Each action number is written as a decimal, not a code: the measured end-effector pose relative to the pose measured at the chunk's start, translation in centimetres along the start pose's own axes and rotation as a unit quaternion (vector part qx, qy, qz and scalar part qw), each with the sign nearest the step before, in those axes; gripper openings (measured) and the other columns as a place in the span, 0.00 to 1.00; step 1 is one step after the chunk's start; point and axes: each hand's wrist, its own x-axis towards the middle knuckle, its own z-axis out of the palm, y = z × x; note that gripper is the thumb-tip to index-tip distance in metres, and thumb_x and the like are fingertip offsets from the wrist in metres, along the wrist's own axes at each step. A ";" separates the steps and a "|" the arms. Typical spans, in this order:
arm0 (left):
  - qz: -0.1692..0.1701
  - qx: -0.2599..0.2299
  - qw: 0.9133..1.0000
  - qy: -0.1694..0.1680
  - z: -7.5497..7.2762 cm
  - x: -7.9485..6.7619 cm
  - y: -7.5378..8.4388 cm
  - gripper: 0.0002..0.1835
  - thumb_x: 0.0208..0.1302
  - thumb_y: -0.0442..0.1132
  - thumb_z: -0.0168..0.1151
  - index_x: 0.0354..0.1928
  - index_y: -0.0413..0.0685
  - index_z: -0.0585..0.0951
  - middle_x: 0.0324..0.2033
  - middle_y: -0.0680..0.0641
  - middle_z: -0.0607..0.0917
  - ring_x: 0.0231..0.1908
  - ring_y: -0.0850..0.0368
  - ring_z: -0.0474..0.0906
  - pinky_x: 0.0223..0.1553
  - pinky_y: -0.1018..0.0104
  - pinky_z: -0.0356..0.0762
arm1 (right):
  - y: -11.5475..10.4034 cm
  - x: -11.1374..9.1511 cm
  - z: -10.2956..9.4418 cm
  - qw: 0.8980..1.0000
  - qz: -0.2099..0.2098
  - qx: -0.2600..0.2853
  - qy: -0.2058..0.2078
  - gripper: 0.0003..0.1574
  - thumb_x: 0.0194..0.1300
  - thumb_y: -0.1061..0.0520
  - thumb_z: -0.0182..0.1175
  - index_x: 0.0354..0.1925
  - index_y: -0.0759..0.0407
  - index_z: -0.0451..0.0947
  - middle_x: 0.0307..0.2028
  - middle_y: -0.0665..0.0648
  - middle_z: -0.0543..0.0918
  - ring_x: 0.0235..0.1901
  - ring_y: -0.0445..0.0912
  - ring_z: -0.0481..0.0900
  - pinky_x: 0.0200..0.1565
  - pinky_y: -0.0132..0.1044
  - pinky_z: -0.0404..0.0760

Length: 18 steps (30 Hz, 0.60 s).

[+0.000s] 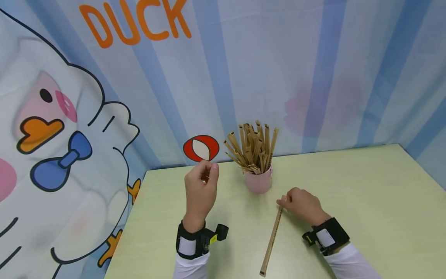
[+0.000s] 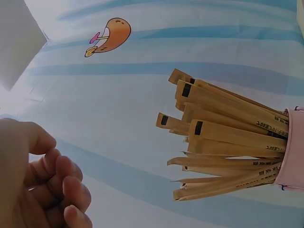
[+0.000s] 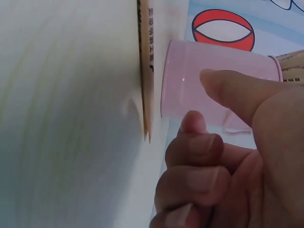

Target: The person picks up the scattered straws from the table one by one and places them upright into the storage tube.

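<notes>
A long, slim straw in a printed brown paper wrapper (image 1: 271,240) lies on the table, its far end by my right hand (image 1: 303,203). In the right wrist view, thumb (image 3: 228,88) and index finger stand apart, and the wrapper (image 3: 146,71) lies beyond them, not between them. My left hand (image 1: 202,190) is raised left of a pink cup (image 1: 258,182). Its fingers (image 2: 76,190) bend loosely, the thumb close to the index finger, with nothing seen in them. Several similar wrapped straws (image 2: 228,137) stand bunched in the cup. What the wrappers enclose is hidden.
The cup stands near the back edge of the pale table (image 1: 366,193). Behind it hangs a striped blue cloth (image 1: 265,58) with a duck print at the left. Both wrists wear black camera straps (image 1: 329,236).
</notes>
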 end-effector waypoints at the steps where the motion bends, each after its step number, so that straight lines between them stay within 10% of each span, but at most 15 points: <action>1: -0.003 0.001 1.000 0.000 -0.1 -0.1 -0.1 0.12 0.67 0.40 0.53 0.25 0.45 0.76 0.17 0.52 0.71 0.22 0.59 0.67 0.23 0.64 0.68 | 0.0 0.0 0.1 1.000 0.003 -0.005 0.000 0.25 0.56 0.41 0.60 0.12 0.51 0.67 0.12 0.45 0.63 0.14 0.40 0.63 0.18 0.34 0.61; 18: -0.016 0.004 1.000 -0.014 -0.3 -0.5 -0.6 0.13 0.67 0.40 0.53 0.24 0.46 0.76 0.17 0.53 0.71 0.20 0.60 0.66 0.21 0.65 0.67 | -0.6 -0.3 1.3 0.999 0.015 -0.047 -0.015 0.19 0.52 0.43 0.64 0.16 0.50 0.70 0.14 0.47 0.70 0.16 0.42 0.68 0.17 0.37 0.66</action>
